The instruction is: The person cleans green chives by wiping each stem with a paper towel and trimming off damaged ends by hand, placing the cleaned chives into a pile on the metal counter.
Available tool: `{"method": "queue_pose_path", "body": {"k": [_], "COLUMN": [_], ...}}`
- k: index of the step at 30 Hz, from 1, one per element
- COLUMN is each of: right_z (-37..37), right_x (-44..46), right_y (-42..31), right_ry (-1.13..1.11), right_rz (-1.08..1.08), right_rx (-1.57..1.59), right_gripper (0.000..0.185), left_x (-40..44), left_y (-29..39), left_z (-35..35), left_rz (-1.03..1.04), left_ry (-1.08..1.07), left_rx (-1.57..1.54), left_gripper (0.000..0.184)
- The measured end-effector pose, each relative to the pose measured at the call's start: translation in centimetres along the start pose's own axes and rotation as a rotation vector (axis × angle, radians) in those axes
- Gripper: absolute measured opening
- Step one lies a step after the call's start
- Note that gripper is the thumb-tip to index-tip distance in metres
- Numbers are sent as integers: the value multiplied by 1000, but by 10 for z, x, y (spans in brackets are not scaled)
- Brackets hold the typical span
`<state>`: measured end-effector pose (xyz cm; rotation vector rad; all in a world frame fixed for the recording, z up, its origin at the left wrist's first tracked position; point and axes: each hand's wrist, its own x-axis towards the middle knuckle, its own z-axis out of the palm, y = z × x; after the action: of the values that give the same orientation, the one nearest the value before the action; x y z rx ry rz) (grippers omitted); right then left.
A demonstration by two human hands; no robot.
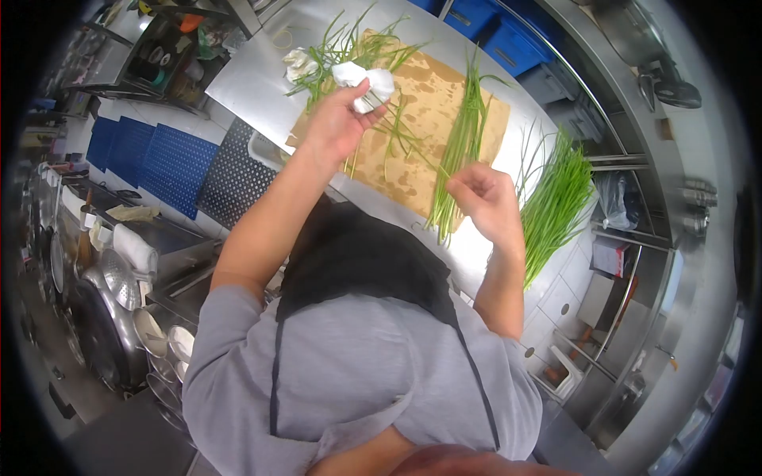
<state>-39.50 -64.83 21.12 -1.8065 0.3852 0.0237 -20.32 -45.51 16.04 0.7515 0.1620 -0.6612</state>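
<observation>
My left hand (341,119) is closed around a crumpled white cloth (370,84), over the left part of a wet brown paper sheet (421,103). My right hand (486,198) has its fingers pinched together at the lower right of the sheet, beside a bundle of long green stalks (464,143); a thin stalk reaches its fingertips. Loose green stalks (337,51) lie tangled at the sheet's upper left, with a few strands across its middle. A large pile of green stalks (556,206) rests at the right end of the metal table (254,75).
Another crumpled white piece (299,65) lies on the table's left part. Blue bins (516,47) stand beyond the far edge. Left are blue perforated mats (176,163) and a counter with pans (95,325). Metal shelving (627,159) runs along the right.
</observation>
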Motion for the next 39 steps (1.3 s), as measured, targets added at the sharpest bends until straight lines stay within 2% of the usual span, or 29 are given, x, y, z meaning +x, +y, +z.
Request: {"method": "queue_pose_path", "body": {"k": [5,16,19,21,22,23,24,25,27,30,34,37,38,39], "right_z": [-24,-53,-60,-65,-72,-86,-98,-109,-132,-158,-161,-143,-141,-141], "right_x": [-15,-33,-38,-42,-44,-53,-62,-67,-78,-86,-101,-116,-120,-122], "right_y": [-11,-5,2,4,2,1,3,5,9,38,100,112,117,122], "right_ry": [12,35,38,69,129,224,325,416,577,776,940,1008,1008,991], "right_rz": [65,70,69,45,34,39,57,62,64,143,273,340,460,466], "right_rx": [-34,-28,-17,-40,-80,-131,-48,38,140,135,-238,-270,-266,-280], "right_gripper": [7,8,9,11,11,12,13,14,14,15,15,18,20,20], "left_x": [16,29,50,63,89,83,94,87,71,46,26,19,17,16], "left_y": [19,39,39,47,54,64,75,81,86,70,54,45,43,42], "left_z": [-6,-9,-29,-42,-86,-89,-112,-111,-99,-74,-55,-49,-48,-44], "left_rz": [44,132,150,223,269,289,101,71,110,171,159,125,114,104], "left_ry": [18,86,63,239,120,57,-79,-2,-27,17,-38,-82,-95,-107], "left_rx": [-35,-11,-80,-231,-248,-112,-173,-152,-102,78,194,192,190,182], "left_gripper": [28,30,30,29,29,29,29,30,34,35,36,36,36,36]}}
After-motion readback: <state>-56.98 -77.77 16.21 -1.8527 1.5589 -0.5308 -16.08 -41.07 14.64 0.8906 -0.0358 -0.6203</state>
